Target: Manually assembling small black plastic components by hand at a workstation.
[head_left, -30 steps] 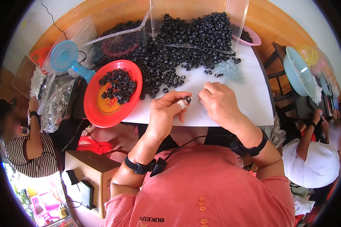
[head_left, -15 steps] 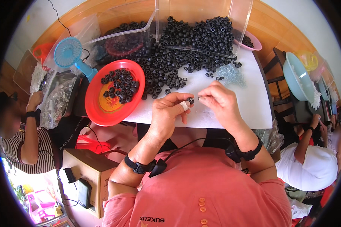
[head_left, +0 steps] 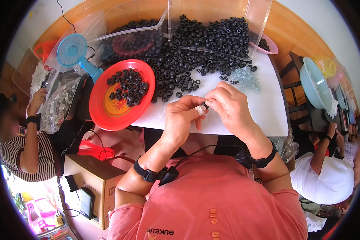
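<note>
My left hand [head_left: 181,118] pinches a small round black plastic part [head_left: 204,105] between thumb and fingers, and a white wrap [head_left: 200,110] covers one of its fingers. My right hand [head_left: 229,105] meets it there, fingertips pressed together against the part. Whatever those fingertips hold is too small and covered to name. Beyond both hands lies a heap of similar black parts [head_left: 180,66], spilling from a tipped clear plastic bin [head_left: 250,30]. A patch of tiny clear pieces [head_left: 246,78] is on the white tabletop [head_left: 268,108]. More black parts [head_left: 128,90] lie in a red plate [head_left: 104,118] at left.
Left of the plate stand a blue fan [head_left: 74,50] and a metal tray [head_left: 74,110] with a bag of clear pieces. A pink bowl [head_left: 270,48] sits at the far right corner. Co-workers sit on both sides; a cardboard box [head_left: 90,182] stands low at left.
My right hand has moved left, closing the gap, and its fingertips now touch the black part in my left hand. The left hand has shifted slightly right.
</note>
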`<action>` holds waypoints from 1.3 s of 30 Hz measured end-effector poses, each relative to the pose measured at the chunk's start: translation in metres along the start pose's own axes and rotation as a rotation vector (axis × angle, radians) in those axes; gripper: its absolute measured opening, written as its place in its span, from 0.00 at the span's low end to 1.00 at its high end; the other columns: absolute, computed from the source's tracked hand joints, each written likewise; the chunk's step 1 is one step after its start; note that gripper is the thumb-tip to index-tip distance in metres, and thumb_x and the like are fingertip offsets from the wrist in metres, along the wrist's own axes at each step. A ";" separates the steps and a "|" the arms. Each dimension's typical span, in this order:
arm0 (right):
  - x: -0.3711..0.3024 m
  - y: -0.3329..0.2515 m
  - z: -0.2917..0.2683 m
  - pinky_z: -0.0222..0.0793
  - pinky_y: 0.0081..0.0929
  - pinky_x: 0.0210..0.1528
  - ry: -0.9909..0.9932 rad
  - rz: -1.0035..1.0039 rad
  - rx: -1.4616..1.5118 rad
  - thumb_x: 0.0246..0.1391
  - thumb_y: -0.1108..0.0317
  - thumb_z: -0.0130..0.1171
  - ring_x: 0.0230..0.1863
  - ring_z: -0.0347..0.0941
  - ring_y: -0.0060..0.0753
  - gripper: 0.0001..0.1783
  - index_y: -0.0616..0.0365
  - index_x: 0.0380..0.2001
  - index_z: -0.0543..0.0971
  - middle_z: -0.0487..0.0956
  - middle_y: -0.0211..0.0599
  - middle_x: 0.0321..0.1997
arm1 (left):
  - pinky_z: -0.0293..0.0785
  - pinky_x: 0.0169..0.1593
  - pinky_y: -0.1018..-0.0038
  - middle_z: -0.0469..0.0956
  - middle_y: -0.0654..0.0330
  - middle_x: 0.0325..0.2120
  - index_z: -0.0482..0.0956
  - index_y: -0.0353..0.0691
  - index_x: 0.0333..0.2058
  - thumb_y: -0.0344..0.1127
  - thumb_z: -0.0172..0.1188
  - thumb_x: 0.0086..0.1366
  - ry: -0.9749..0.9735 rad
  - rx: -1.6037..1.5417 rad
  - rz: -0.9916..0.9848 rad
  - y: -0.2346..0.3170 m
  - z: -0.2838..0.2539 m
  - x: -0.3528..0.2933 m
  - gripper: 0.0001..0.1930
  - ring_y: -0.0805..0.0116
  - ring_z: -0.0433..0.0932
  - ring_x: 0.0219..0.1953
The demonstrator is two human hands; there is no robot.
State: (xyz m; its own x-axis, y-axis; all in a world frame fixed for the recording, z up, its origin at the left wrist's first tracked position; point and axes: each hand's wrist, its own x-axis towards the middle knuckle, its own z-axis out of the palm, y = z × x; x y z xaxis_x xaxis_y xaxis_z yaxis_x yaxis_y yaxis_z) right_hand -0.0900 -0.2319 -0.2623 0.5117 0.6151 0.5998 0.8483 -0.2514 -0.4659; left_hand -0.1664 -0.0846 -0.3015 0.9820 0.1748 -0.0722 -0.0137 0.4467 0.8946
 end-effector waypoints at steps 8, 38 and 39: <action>-0.006 0.007 0.008 0.68 0.28 0.28 -0.027 0.175 0.328 0.51 0.77 0.62 0.26 0.74 0.33 0.05 0.62 0.26 0.75 0.74 0.36 0.26 | 0.68 0.21 0.81 0.79 0.58 0.27 0.78 0.29 0.37 0.22 0.60 0.61 0.029 0.080 0.017 -0.003 0.000 -0.004 0.06 0.76 0.73 0.21; -0.018 0.000 0.015 0.67 0.37 0.28 0.064 -0.046 -0.089 0.42 0.77 0.58 0.27 0.71 0.43 0.07 0.57 0.28 0.72 0.71 0.37 0.27 | 0.66 0.17 0.80 0.79 0.52 0.27 0.76 0.26 0.39 0.22 0.59 0.63 0.085 0.026 -0.026 -0.001 0.004 -0.003 0.07 0.73 0.74 0.21; -0.019 0.001 0.017 0.67 0.37 0.28 0.065 0.033 0.021 0.43 0.77 0.58 0.27 0.71 0.43 0.07 0.57 0.28 0.72 0.71 0.37 0.26 | 0.66 0.17 0.80 0.79 0.52 0.27 0.76 0.26 0.39 0.22 0.59 0.63 0.083 0.026 -0.025 -0.001 0.004 -0.003 0.07 0.73 0.74 0.21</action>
State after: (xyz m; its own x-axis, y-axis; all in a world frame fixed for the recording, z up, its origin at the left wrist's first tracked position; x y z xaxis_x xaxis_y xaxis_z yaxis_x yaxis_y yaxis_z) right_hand -0.1008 -0.2313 -0.2854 0.5477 0.5565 0.6248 0.8282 -0.2547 -0.4991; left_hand -0.1689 -0.0892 -0.3001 0.9629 0.2367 -0.1300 0.0165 0.4289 0.9032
